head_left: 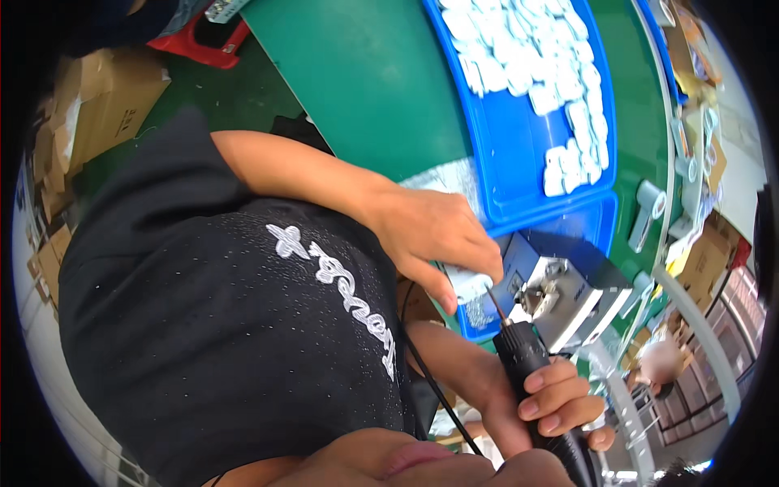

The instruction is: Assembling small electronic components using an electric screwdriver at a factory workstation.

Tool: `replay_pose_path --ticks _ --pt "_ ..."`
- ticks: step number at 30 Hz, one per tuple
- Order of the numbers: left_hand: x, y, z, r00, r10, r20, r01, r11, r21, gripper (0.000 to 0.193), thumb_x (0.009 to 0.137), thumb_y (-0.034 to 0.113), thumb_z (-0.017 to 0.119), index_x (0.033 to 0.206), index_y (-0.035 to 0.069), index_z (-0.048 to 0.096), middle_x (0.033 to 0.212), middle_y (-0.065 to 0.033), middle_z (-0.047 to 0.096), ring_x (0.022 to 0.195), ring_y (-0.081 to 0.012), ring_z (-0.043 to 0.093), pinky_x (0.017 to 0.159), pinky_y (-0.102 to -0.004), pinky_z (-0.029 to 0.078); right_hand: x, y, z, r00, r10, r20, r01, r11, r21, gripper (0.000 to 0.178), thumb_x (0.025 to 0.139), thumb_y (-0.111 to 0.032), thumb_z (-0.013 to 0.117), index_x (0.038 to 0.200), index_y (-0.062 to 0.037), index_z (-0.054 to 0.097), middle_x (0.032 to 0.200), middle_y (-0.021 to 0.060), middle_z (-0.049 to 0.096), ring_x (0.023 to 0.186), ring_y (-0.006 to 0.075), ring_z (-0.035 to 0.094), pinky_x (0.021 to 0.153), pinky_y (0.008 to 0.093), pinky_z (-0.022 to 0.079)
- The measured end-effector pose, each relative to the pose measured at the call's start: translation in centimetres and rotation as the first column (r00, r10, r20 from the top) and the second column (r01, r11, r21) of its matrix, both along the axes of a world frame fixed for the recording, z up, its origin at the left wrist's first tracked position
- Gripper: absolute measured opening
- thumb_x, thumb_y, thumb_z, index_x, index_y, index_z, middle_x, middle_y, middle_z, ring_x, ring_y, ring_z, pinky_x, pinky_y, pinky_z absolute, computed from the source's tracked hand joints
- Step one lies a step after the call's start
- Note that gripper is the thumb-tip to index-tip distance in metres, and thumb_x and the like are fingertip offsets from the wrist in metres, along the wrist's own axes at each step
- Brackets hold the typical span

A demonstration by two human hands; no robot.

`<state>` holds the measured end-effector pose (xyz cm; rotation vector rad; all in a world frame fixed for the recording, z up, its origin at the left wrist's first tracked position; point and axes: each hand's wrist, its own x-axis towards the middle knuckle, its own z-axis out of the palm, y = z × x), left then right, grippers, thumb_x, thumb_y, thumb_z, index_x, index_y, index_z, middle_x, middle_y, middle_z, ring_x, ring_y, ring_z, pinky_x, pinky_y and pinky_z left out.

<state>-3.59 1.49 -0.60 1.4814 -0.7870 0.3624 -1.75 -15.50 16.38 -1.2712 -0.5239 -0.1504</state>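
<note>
My left hand (442,235) is closed on a small white plastic part (469,284), with the thumb on one side and the fingers over the other. My right hand (560,402) wraps round a black electric screwdriver (523,357) with a cable. Its thin bit (497,307) points up at the white part; whether the tip touches it is hard to tell. Just beyond the hands stands a metal box-shaped device (576,300) with a small mechanism on its front. Below the white part, small shiny bits (479,313) lie in a blue tray (600,223).
A larger blue tray (507,154) holds many white plastic parts (519,40) on the green table (357,81). A white handheld item (647,215) lies farther off. Cardboard boxes (114,101) and a red stool-like object (203,40) are on the floor. Another person (661,361) is in the background.
</note>
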Motion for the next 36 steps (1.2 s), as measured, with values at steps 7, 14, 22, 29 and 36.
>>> replay_pose_path --ticks 7,14,22,29,36 --pt "0.1 0.0 0.2 0.999 -0.037 0.018 0.037 0.999 -0.003 0.058 0.090 0.051 0.060 0.109 -0.004 0.056 0.086 -0.0153 0.058 0.074 -0.0326 0.061 0.057 -0.0399 0.048 1.6 0.5 -1.1 0.975 0.205 0.084 -0.211 0.975 0.068 0.050 0.089 -0.040 0.066 0.114 -0.0045 0.041 0.071 0.0039 0.043 0.051 0.0170 0.047 0.051 0.0350 0.043" --pt "0.0 0.7 0.3 0.995 -0.098 -0.019 0.098 0.995 -0.009 0.058 0.091 0.051 0.060 0.110 -0.004 0.056 0.086 -0.0143 0.058 0.072 -0.0325 0.061 0.057 -0.0395 0.047 0.7 1.5 -0.8 0.986 0.122 0.112 -0.126 0.992 0.029 0.064 0.084 -0.053 0.068 0.113 -0.0039 0.039 0.069 0.0066 0.041 0.048 0.0177 0.045 0.047 0.0356 0.044" --pt "-1.3 1.8 1.8 0.984 -0.062 -0.165 0.071 0.996 0.053 0.059 0.073 0.040 0.081 0.111 0.001 0.057 0.093 -0.0138 0.063 0.077 -0.0318 0.065 0.060 -0.0397 0.051 0.2 3.3 -1.0 0.967 0.102 0.233 -0.111 0.993 0.027 0.064 0.092 -0.058 0.055 0.118 -0.0015 0.038 0.076 0.0089 0.047 0.051 0.0191 0.049 0.044 0.0350 0.042" --pt "4.9 10.6 8.0 0.969 -0.040 0.244 -0.102 0.836 0.539 0.051 0.067 0.010 0.073 0.115 0.006 0.057 0.094 -0.0096 0.062 0.078 -0.0272 0.066 0.055 -0.0370 0.052 1.0 4.1 -1.3 0.961 -0.186 0.203 0.155 0.975 0.158 0.075 0.093 -0.068 0.041 0.127 -0.0015 0.039 0.073 0.0084 0.052 0.048 0.0188 0.051 0.044 0.0365 0.048" --pt "32.4 16.3 7.1 0.664 0.235 0.709 -0.727 0.424 0.540 0.046 0.074 0.018 0.072 0.118 0.014 0.060 0.097 -0.0078 0.065 0.088 -0.0292 0.066 0.070 -0.0449 0.052 9.9 7.0 -7.1 0.749 -0.661 -0.056 0.343 0.459 -0.820 0.046 0.077 -0.008 0.072 0.112 0.0062 0.046 0.077 0.0156 0.064 0.049 0.0153 0.057 0.044 0.0282 0.046"
